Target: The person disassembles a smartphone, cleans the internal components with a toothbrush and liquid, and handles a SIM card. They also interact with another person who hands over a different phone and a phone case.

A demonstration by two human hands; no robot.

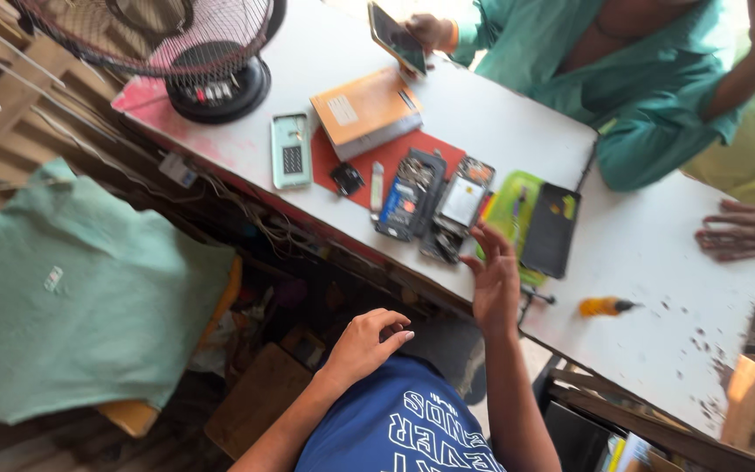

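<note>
My right hand (491, 281) hovers at the near edge of the white table (657, 288), fingers spread and holding nothing. Its fingertips sit just before two opened phones (412, 194) (460, 205) with bare circuit boards, and beside a black phone (550, 229) lying on a green mat (510, 203). My left hand (364, 343) rests low by my blue shirt, below the table edge, fingers loosely curled around nothing.
A red mat (395, 153) carries a small black part (346, 178) and a pale tool (377, 185). Nearby are an orange box (367, 109), a teal phone case (291, 150), an orange-handled screwdriver (603, 306) and a fan (211, 61). A person in green holds a phone (395, 39); another hand (744, 232) rests at the right.
</note>
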